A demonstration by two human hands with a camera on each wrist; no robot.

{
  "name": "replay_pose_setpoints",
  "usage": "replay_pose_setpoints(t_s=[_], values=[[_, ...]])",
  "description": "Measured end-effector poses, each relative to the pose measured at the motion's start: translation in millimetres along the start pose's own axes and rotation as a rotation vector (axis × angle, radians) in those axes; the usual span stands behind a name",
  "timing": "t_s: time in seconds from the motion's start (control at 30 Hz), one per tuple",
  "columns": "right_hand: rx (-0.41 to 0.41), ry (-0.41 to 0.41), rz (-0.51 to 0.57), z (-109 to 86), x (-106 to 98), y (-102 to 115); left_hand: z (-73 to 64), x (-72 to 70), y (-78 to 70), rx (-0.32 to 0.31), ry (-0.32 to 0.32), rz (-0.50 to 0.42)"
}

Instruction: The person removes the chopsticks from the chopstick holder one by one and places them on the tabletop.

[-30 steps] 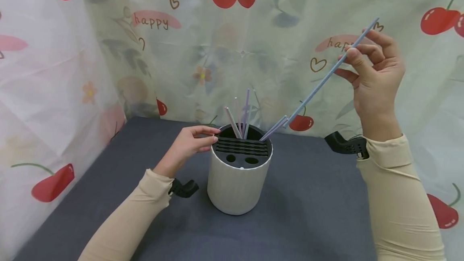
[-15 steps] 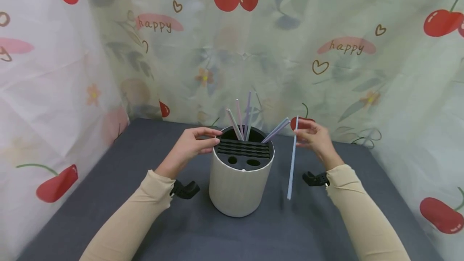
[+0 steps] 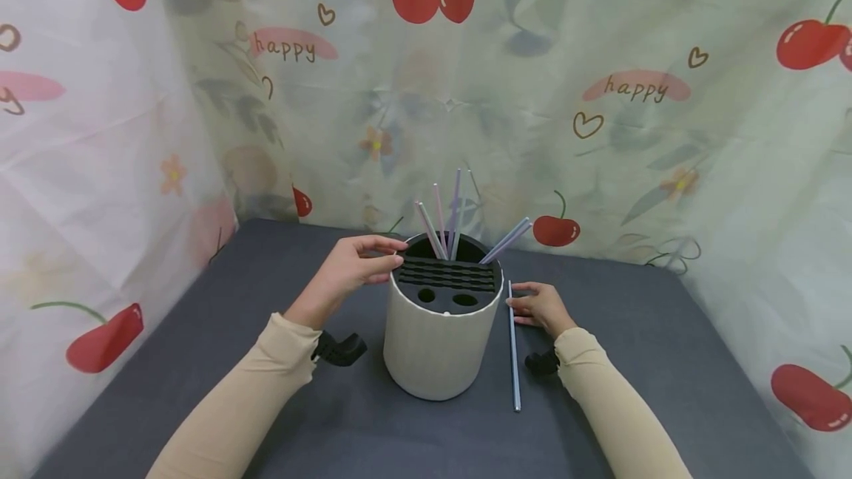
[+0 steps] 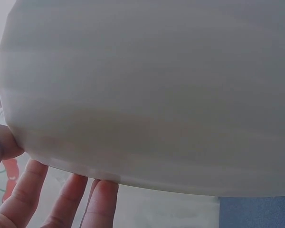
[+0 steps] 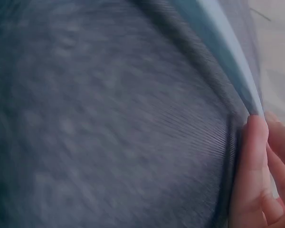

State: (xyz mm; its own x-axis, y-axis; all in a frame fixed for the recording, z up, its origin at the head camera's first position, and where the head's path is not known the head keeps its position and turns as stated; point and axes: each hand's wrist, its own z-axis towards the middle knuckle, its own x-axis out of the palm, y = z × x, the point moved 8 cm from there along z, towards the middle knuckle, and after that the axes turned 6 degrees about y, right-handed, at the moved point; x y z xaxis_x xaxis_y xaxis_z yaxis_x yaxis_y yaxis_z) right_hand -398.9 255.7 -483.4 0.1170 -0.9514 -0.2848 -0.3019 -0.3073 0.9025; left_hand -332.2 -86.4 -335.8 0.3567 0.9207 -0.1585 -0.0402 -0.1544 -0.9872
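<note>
A white cylindrical pen holder (image 3: 433,353) with a black slotted top insert (image 3: 447,276) stands upright on the table. My left hand (image 3: 346,272) touches its left rim with thumb and fingertips; in the left wrist view the fingers (image 4: 102,202) reach the edge of the white wall. To the right of the holder, my right hand (image 3: 542,307) pinches a thin light blue straw (image 3: 514,353) near its far end. The straw's near end points toward me, low by the table. Several pastel straws (image 3: 455,205) stick up from the holder's large rear compartment, with a lilac-blue bunch (image 3: 507,240) leaning right.
A dark grey cloth (image 3: 319,420) covers the table. Behind and at the sides hangs a curtain (image 3: 479,94) with cherry prints. Two round holes (image 3: 444,298) sit at the front of the black insert. Black wrist cameras (image 3: 339,348) are worn on both wrists.
My right hand has come down from high on the right to low beside the holder, bringing the blue straw along, its near end swinging toward me. The left hand stays at the rim.
</note>
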Motion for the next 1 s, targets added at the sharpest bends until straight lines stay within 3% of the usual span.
replay_pose_setpoints(t_s=[0.5, 1.0], values=[[0.028, -0.074, -0.1, 5.0, 5.3, -2.8, -0.7, -0.8, -1.7, -0.006, -0.006, 0.012], [0.025, -0.058, -0.09, 1.1, 2.9, 0.2, 0.8, -0.3, -2.0, 0.001, 0.001, 0.013]])
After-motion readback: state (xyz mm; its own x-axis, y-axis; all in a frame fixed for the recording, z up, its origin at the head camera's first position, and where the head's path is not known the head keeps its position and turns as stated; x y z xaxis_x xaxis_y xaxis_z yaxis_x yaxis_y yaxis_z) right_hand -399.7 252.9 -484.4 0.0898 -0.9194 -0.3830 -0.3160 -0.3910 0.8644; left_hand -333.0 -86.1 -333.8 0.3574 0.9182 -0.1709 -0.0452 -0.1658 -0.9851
